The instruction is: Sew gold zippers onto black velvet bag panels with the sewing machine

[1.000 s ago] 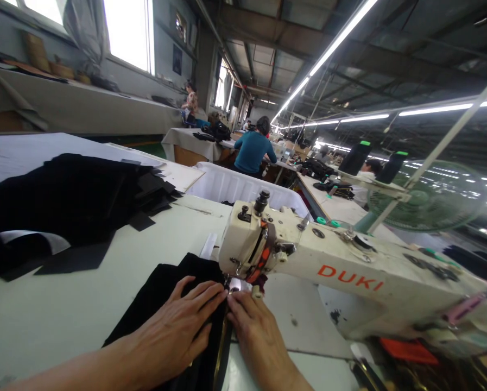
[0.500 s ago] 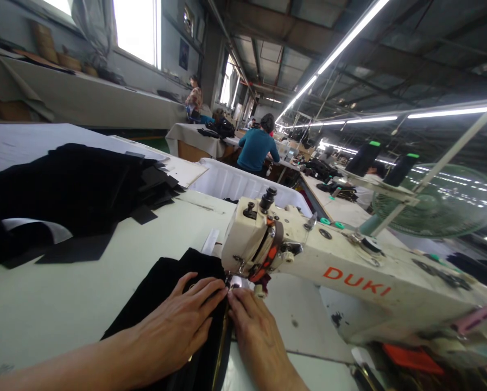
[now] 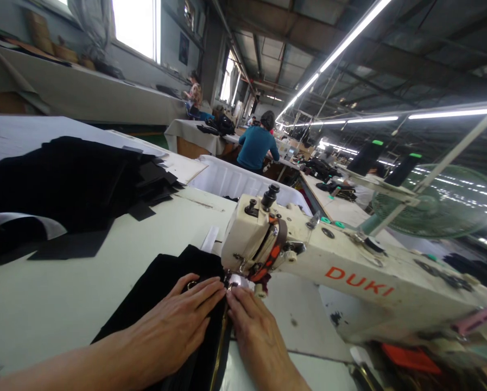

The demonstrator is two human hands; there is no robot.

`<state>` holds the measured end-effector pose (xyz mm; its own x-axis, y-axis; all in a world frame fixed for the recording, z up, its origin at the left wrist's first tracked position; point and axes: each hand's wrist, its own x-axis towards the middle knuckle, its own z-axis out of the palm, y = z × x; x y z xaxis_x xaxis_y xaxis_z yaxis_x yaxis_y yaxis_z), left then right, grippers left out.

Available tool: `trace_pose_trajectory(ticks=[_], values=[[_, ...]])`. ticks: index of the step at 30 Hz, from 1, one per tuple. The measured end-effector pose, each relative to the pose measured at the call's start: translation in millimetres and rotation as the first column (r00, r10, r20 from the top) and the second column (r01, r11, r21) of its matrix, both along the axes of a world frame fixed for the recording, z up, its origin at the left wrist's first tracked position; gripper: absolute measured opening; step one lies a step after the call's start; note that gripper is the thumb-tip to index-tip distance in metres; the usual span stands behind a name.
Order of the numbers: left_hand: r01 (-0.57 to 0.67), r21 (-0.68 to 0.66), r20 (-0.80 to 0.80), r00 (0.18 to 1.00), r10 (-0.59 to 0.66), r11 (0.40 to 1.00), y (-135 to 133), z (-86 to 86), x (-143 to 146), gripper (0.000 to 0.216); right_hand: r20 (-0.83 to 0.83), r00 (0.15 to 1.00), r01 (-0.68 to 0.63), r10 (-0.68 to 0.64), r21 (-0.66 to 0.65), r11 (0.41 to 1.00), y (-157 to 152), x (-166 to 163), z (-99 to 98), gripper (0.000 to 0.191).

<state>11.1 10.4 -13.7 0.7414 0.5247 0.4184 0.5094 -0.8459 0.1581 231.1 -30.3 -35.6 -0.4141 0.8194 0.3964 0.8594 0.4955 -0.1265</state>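
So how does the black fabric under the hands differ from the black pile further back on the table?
The black fabric lies as one spread piece under the left hand and right hand, at the sewing machine. The black pile is a bigger stack of many cut pieces, untouched. Both are black and rest on the table.

Black fabric (image 3: 165,282), white sewing machine (image 3: 349,271) w/ orange lettering, green fan (image 3: 438,201).

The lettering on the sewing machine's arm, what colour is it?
Orange-red: the word DUKI on the cream-white sewing machine, clearest in the head view.
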Motion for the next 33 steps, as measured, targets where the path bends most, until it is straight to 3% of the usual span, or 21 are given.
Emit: trace_pose_trajectory(ticks=[5, 13, 16, 19, 22, 24, 25, 28, 30, 31, 33], values=[[0.002, -0.020, -0.042, 0.999, -0.003, 1.000, 4.9, -10.3, -1.1, 0.056, -0.012, 0.999, -0.041, 0.041, -0.015, 0.999, 1.9, 2.3, 7.6, 0.049], [0.074, 0.069, -0.107, 0.992, -0.067, 0.995, 10.3, -3.1, 1.0, 0.049, 0.056, 0.998, -0.028, 0.029, -0.009, 1.000, 3.1, 4.9, 6.5, 0.064], [0.055, -0.001, -0.118, 0.992, -0.055, 0.998, 15.8, -3.2, 0.7, 0.048, 0.057, 0.998, -0.035, 0.039, -0.073, 0.997, 7.6, 4.7, 11.3, 0.064], [0.026, -0.140, -0.143, 0.989, -0.047, 0.990, -1.9, 4.3, -9.3, 0.050, -0.004, 0.999, -0.033, 0.033, -0.145, 0.989, 2.5, 5.4, 21.7, 0.059], [0.047, -0.245, -0.169, 0.981, -0.091, 0.968, -44.9, 12.5, -23.2, 0.086, -0.122, 0.992, -0.046, 0.018, -0.236, 0.971, -27.5, 8.8, 36.2, 0.067], [0.053, -0.230, -0.156, 0.984, -0.090, 0.972, -72.9, 11.5, -29.4, 0.108, -0.164, 0.986, -0.088, 0.037, -0.317, 0.944, -59.1, 9.1, 44.7, 0.078], [0.054, -0.208, -0.141, 0.986, -0.084, 0.977, -82.8, 9.2, -31.3, 0.106, -0.165, 0.984, -0.117, 0.061, -0.356, 0.927, -75.7, 7.3, 47.2, 0.085], [0.065, -0.234, -0.047, 0.996, -0.079, 0.970, -91.1, 5.4, -35.2, 0.062, -0.144, 0.983, -0.161, 0.111, -0.405, 0.900, -115.5, -8.3, 44.7, 0.096], [0.012, -0.392, 0.049, 0.999, 0.008, 0.920, -83.5, 13.8, -39.4, 0.042, -0.171, 0.983, -0.120, 0.063, -0.348, 0.930, -127.7, -23.7, 37.9, 0.090], [-0.040, -0.500, 0.092, 0.991, 0.099, 0.865, -78.2, 22.0, -42.1, 0.039, -0.220, 0.975, -0.099, 0.029, -0.313, 0.945, -129.0, -30.2, 35.4, 0.079], [-0.158, -0.704, 0.105, 0.941, 0.321, 0.693, -68.1, 42.7, -47.9, 0.048, -0.361, 0.932, -0.066, -0.038, -0.272, 0.960, -122.9, -34.5, 35.8, 0.046]])
